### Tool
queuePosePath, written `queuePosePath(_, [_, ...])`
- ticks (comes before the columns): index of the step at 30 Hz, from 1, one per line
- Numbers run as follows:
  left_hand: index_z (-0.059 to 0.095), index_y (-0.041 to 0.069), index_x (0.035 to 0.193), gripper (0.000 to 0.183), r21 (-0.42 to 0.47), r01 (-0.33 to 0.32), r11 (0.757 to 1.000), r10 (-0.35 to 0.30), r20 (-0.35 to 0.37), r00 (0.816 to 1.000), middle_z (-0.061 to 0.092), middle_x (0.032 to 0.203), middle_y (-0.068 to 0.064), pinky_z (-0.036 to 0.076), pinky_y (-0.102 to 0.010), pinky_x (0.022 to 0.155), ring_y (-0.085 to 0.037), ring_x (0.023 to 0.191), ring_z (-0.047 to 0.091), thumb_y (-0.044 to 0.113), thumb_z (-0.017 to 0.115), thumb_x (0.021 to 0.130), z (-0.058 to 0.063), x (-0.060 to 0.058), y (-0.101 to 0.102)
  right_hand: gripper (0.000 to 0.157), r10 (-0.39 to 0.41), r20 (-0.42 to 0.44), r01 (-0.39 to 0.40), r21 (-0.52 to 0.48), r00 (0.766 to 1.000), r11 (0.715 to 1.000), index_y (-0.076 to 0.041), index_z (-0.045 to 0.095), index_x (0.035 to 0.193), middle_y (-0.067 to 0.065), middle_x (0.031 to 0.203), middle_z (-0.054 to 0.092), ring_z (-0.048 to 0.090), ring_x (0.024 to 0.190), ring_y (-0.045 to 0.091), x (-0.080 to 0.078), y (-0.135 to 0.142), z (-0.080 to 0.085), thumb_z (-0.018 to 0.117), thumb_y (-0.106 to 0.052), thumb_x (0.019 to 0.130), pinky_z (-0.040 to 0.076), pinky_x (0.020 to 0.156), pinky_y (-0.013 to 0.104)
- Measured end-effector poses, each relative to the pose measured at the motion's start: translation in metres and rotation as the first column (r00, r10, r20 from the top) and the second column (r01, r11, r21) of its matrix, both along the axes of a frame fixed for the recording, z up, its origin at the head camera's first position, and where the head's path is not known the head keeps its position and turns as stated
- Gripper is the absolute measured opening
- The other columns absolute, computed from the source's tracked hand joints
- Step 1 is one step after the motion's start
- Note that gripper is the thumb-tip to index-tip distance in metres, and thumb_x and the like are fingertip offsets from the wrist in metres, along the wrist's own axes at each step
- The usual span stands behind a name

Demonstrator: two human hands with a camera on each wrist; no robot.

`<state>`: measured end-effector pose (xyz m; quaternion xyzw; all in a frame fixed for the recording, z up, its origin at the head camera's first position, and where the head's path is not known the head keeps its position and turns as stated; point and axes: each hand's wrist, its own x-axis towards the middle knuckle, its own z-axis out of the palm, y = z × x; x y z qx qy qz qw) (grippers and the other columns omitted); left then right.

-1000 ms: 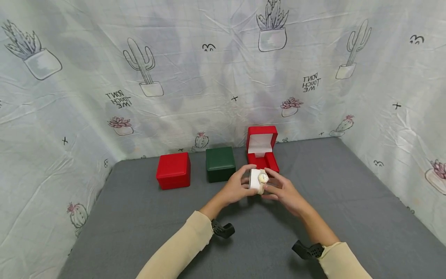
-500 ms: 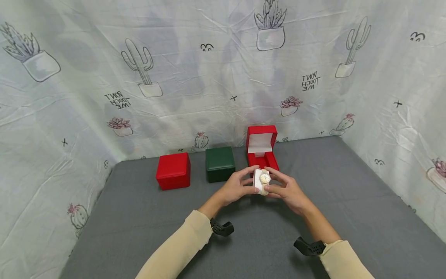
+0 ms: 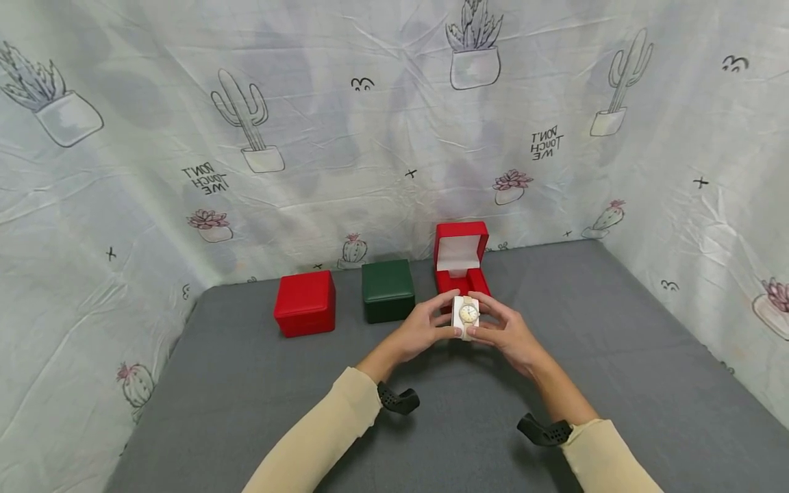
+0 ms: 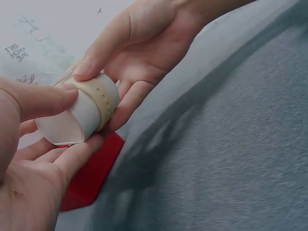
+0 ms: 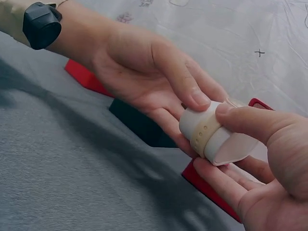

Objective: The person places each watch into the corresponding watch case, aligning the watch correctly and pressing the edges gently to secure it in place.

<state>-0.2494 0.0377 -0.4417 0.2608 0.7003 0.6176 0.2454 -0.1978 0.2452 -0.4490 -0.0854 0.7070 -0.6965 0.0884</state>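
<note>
A wristwatch (image 3: 469, 313) with a pale cream strap (image 4: 100, 98) is wrapped round a white watch cushion (image 3: 457, 316). In the head view its round dial faces up toward me. My left hand (image 3: 422, 332) grips the cushion's left side between thumb and fingers. From the right, my right hand (image 3: 510, 337) pinches the watch and cushion, its thumb on the strap's lower part. Both wrist views show the holed end of the strap on the cushion (image 5: 216, 144); the dial is hidden there. Just behind the hands stands an open red watch box (image 3: 461, 255), its front partly covered by them.
A closed green box (image 3: 388, 290) stands left of the open one, and a closed red box (image 3: 305, 302) farther left. All sit on a grey cloth-covered table (image 3: 246, 411). A white curtain (image 3: 333, 137) printed with cacti rises behind the table and along both sides.
The watch and cushion have shifted slightly right and turned, so the dial now faces me more squarely. Both hands keep hold of them. The boxes have stayed put.
</note>
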Motion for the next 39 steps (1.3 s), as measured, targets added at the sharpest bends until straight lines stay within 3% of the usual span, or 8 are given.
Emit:
queuePosePath(4, [0.031,0.016,0.151,0.076,-0.069,-0.008,0.998,0.000,-0.114,0.993,0.033,0.155,-0.005,0.052,-0.037,0.096,-0.029,0.136,0.046,0.007,0.070,0.087,0.006,-0.006,0.003,0.067,-0.021,0.015,0.021,0.033,1.000,0.999,-0.015,0.034,0.149,0.016,0.137,0.043,0.061,0.102,0.018,-0.006,0.004,0.005,0.066,-0.012,0.091,0.057,0.086,0.035])
queuePosePath(7, [0.033,0.014,0.150,0.078,-0.152,-0.034,0.988,-0.005,-0.246,0.969,0.036,0.152,-0.004,0.054,-0.033,0.092,-0.025,0.132,0.050,0.008,0.074,0.084,0.015,-0.012,0.005,0.068,-0.018,0.014,0.017,0.043,1.000,0.999,-0.016,0.033,0.150,0.016,0.138,0.043,0.060,0.102,0.017,-0.012,0.008,0.010,0.066,-0.012,0.091,0.057,0.087,0.036])
queuePosePath(14, [0.038,0.010,0.147,0.076,-0.398,-0.145,0.906,-0.100,-0.533,0.840,0.040,0.150,-0.006,0.048,-0.039,0.103,-0.022,0.133,0.044,0.021,0.077,0.082,0.035,-0.024,0.015,0.072,-0.011,-0.006,0.011,0.066,1.000,0.998,-0.017,0.028,0.153,0.018,0.147,0.040,0.060,0.105,0.013,-0.026,0.015,0.017,0.066,-0.012,0.091,0.057,0.086,0.031])
queuePosePath(18, [0.040,0.011,0.147,0.075,-0.496,-0.195,0.846,-0.152,-0.575,0.804,0.042,0.147,-0.006,0.045,-0.040,0.106,-0.021,0.133,0.044,0.025,0.077,0.083,0.039,-0.029,0.022,0.073,-0.016,0.002,0.015,0.074,1.000,0.997,-0.016,0.027,0.153,0.021,0.149,0.039,0.063,0.102,0.009,-0.033,0.016,0.017,0.065,-0.013,0.091,0.057,0.086,0.030])
queuePosePath(22, [0.041,0.011,0.146,0.075,-0.535,-0.225,0.814,-0.163,-0.582,0.797,0.045,0.143,-0.007,0.048,-0.038,0.103,-0.022,0.128,0.048,0.026,0.077,0.082,0.041,-0.034,0.028,0.073,-0.029,-0.003,0.029,0.073,1.000,0.997,-0.013,0.025,0.153,0.024,0.150,0.037,0.062,0.101,0.005,-0.039,0.016,0.017,0.064,-0.010,0.092,0.057,0.085,0.027])
queuePosePath(29, [0.048,0.009,0.141,0.069,-0.527,-0.306,0.793,-0.097,-0.605,0.791,0.049,0.138,-0.009,0.050,-0.036,0.100,-0.022,0.122,0.051,0.028,0.077,0.081,0.039,-0.047,0.038,0.064,-0.133,-0.053,0.139,0.122,0.990,0.983,-0.005,0.030,0.150,0.023,0.150,0.039,0.056,0.106,-0.001,-0.045,0.016,0.017,0.062,-0.012,0.094,0.055,0.088,0.025])
queuePosePath(35, [0.049,0.007,0.140,0.068,-0.569,-0.314,0.760,-0.096,-0.577,0.811,0.049,0.140,-0.010,0.048,-0.037,0.101,-0.023,0.121,0.052,0.030,0.077,0.081,0.033,-0.059,0.045,0.043,-0.300,-0.169,0.334,0.233,0.939,0.913,0.002,0.048,0.137,0.024,0.139,0.052,0.056,0.120,0.025,-0.047,0.018,0.012,0.056,-0.011,0.097,0.047,0.085,0.010])
queuePosePath(39, [0.052,0.006,0.137,0.065,-0.604,-0.320,0.730,-0.112,-0.567,0.816,0.050,0.138,-0.010,0.048,-0.037,0.102,-0.022,0.120,0.052,0.029,0.076,0.081,0.030,-0.065,0.049,0.042,-0.325,-0.158,0.359,0.308,0.932,0.881,0.002,0.048,0.137,0.024,0.140,0.051,0.049,0.130,0.035,-0.048,0.017,0.007,0.054,-0.011,0.098,0.048,0.097,0.027])
